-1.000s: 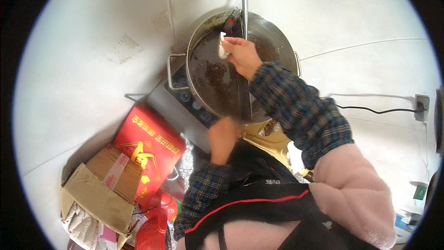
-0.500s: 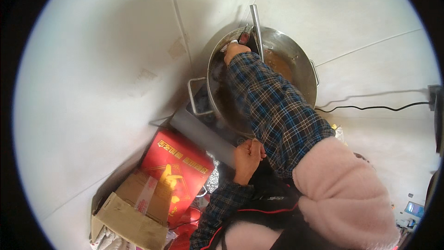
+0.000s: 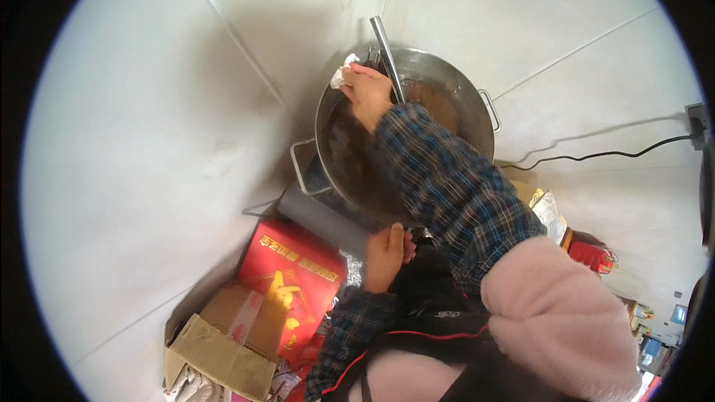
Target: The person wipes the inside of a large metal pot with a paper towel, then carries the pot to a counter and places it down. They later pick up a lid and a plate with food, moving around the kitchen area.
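A wide metal pot (image 3: 477, 82) with side handles holds dark brown liquid, partly hidden by my right arm. My right hand (image 3: 368, 93) is closed on a crumpled white cloth (image 3: 342, 74) at the pot's far left rim; whether it is cloth or paper is hard to tell. Beside that hand, a metal handle (image 3: 385, 52) of a utensil leans up out of the pot, next to a smaller clear or metal piece at the rim. My left hand (image 3: 385, 257) is closed just by the pot's near edge, thumb up; what its fingers hold, if anything, is hidden.
A grey panel (image 3: 320, 216) stands at the pot's near left. Below it are a red printed box (image 3: 294, 275) and an open cardboard box (image 3: 223, 357). A black cable (image 3: 596, 153) runs to the right wall. Pale walls (image 3: 246, 0) rise close behind the pot.
My right hand has come up from inside the rim with the white cloth, which now shows more fully above the edge. The whole view has shifted slightly. My left hand stays near the pot's near edge.
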Demonstrator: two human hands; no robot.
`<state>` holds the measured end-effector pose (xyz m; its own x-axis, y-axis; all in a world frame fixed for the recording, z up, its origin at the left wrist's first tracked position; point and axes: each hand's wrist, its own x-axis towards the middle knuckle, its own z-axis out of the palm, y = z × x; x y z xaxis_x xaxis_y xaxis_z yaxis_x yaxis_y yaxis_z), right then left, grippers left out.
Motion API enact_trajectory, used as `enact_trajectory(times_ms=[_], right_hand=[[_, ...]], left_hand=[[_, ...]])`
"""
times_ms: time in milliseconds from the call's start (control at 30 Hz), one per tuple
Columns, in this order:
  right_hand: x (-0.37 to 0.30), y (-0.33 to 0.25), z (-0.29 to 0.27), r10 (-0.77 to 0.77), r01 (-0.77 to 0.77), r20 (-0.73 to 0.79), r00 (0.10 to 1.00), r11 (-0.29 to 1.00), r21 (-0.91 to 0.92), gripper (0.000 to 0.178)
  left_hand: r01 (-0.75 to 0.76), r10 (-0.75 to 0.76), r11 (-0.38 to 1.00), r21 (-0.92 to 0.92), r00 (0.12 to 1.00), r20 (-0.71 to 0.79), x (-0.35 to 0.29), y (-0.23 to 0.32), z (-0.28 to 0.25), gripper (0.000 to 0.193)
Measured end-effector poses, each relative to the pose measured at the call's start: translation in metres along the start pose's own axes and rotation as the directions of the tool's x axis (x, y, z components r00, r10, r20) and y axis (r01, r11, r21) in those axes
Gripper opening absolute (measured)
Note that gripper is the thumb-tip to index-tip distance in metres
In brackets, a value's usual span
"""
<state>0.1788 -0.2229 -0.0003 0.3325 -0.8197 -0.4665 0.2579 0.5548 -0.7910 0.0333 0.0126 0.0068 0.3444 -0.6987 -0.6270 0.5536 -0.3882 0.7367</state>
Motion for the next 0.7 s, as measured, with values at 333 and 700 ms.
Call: enact_trajectory(times_ms=[333,700], right_hand=[[-0.013,-0.073,-0.11,0.1,-0.13,0.199,0.975,0.981,0.145,0.024],[-0.036,-0.076,-0.126,0.159,-0.183,0.213,0.964,0.978,0.097,0.021]], left_hand=[[-0.519,0.613,0.69,0.504,0.79,-0.024,0.091,0.159,-0.049,0.028],[-0.341,0.777,0.117,0.933,0.616,0.127,0.273,0.218,-0.008,0.044]])
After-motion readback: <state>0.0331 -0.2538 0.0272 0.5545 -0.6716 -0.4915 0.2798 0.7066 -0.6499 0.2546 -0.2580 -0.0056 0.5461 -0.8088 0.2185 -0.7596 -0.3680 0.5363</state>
